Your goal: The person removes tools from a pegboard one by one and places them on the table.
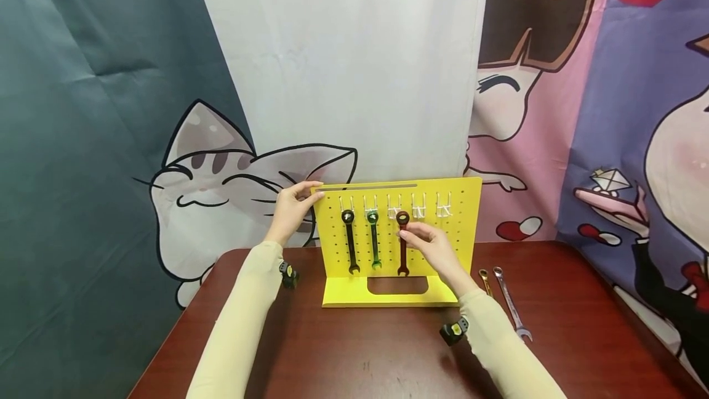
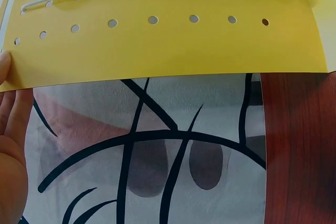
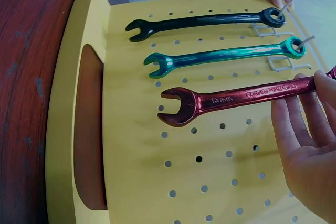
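A yellow pegboard stand (image 1: 468, 220) stands upright on the table. My left hand (image 1: 290, 211) grips its upper left corner, with the thumb on the front and fingers behind the edge in the left wrist view. My right hand (image 1: 434, 248) pinches a red combination wrench (image 3: 236, 97) near its ring end, open jaw downward, in front of the board's middle hook. Whether the ring is over that hook cannot be told. To its left, a black wrench (image 1: 351, 244) and a green wrench (image 1: 375, 240) hang by their ring ends on white hooks.
Two more white hooks (image 1: 444, 209) on the board's right side carry nothing. A gold wrench (image 1: 485, 282) and a longer silver wrench (image 1: 511, 303) lie on the red-brown table (image 1: 343, 350), right of the stand. A printed cartoon curtain (image 1: 343, 66) hangs behind.
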Available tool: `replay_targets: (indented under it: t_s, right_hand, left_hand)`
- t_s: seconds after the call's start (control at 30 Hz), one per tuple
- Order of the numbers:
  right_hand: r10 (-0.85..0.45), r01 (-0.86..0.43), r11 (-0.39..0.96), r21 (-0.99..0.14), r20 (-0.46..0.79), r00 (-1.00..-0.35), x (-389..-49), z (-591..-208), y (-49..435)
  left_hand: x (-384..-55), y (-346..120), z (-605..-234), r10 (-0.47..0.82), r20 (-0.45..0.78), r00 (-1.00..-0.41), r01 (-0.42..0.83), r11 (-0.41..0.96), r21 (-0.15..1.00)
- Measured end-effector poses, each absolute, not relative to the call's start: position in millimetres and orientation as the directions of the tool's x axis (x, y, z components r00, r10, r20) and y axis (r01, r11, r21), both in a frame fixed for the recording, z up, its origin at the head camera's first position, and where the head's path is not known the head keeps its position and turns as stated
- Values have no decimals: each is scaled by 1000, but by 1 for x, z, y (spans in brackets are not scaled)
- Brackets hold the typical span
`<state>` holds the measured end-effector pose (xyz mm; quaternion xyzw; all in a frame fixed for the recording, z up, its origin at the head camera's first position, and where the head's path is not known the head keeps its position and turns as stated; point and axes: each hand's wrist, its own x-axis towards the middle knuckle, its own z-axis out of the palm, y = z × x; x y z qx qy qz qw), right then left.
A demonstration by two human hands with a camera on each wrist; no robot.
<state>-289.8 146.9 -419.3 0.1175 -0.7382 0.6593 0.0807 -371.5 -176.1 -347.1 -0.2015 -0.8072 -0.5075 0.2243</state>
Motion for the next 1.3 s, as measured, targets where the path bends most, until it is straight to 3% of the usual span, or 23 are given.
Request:
replay_targets:
  t_s: [0.73, 1.3]
  right_hand:
    - [-61, -354, 94, -930, 350, -935, -259, -382, 182]
    - [29, -399, 160, -903, 409, -912, -241, -363, 248]
  left_hand:
    - [-369, -175, -352, 79, 542, -837, 527, 385, 758]
    - [-368, -176, -349, 99, 527, -844, 518, 407, 752]
